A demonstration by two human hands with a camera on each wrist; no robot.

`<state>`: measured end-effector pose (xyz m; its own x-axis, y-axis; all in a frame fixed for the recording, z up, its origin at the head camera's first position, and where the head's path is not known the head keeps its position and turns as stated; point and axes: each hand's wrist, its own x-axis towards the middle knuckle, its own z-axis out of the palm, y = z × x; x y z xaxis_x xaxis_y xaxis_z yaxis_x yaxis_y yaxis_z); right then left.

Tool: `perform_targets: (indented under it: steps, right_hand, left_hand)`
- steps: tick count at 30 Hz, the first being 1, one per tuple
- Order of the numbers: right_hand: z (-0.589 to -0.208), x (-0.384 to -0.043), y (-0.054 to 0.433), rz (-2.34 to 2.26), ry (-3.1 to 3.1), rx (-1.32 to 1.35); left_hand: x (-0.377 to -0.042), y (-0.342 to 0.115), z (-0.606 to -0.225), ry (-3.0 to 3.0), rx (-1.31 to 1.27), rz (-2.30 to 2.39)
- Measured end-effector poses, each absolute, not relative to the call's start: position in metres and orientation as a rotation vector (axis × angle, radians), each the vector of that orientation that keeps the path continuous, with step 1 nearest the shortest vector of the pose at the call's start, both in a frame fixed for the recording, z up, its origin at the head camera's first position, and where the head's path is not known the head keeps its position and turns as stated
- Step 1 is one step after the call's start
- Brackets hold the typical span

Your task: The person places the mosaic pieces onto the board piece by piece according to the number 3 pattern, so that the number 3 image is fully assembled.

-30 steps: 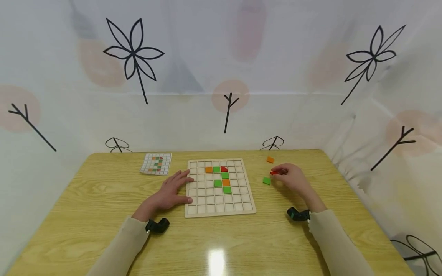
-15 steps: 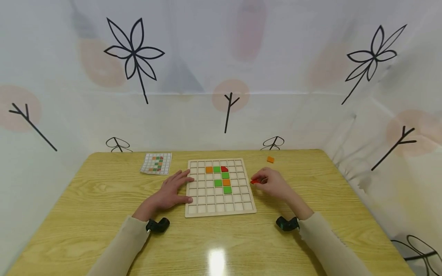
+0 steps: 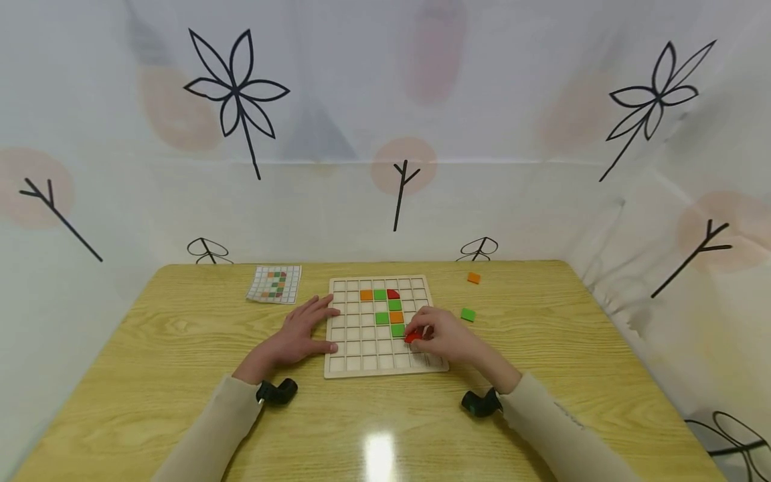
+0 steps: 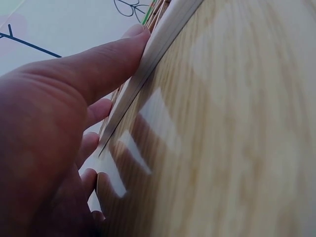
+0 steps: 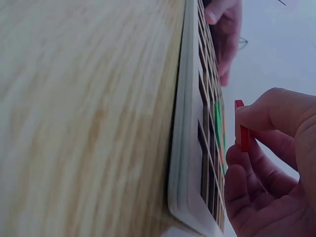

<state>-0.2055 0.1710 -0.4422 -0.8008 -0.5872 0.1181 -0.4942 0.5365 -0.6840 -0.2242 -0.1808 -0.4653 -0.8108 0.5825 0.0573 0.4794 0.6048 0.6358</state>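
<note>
A pale wooden grid board (image 3: 361,371) lies on the table, with several orange and green tiles and one red tile with a rounded corner (image 3: 393,294) set in its cells. My left hand (image 3: 298,335) rests at the board's left edge, fingers spread; the left wrist view shows the thumb (image 4: 111,61) against the rim. Over the board's right part, my right hand (image 3: 442,335) pinches a red tile (image 3: 413,337) between thumb and fingers. In the right wrist view this red tile (image 5: 244,136) is held on edge above the grid, apart from it.
An orange tile (image 3: 474,278) and a green tile (image 3: 468,314) lie on the table right of the board. A paper card (image 3: 274,284) printed with a coloured grid pattern lies at the back left. A patterned cloth (image 3: 337,214) hangs behind the table.
My right hand has carried the red tile leftward from the table's right side to over the board. The green tile beside the board shows again. My left hand has stayed put.
</note>
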Motion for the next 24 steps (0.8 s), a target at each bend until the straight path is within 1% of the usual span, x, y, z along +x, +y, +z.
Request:
perform_targets:
  steps: [9,24]
  right_hand:
    - [-0.448,-0.206,0.159,-1.054,2.636,-1.036]
    - [-0.452,-0.207,0.16,-1.144,2.565,-0.977]
  left_hand:
    - [-0.226,-0.181,-0.465,2.668,0.885,0.988]
    - [-0.226,-0.18,-0.465,2.667,0.878,0.986]
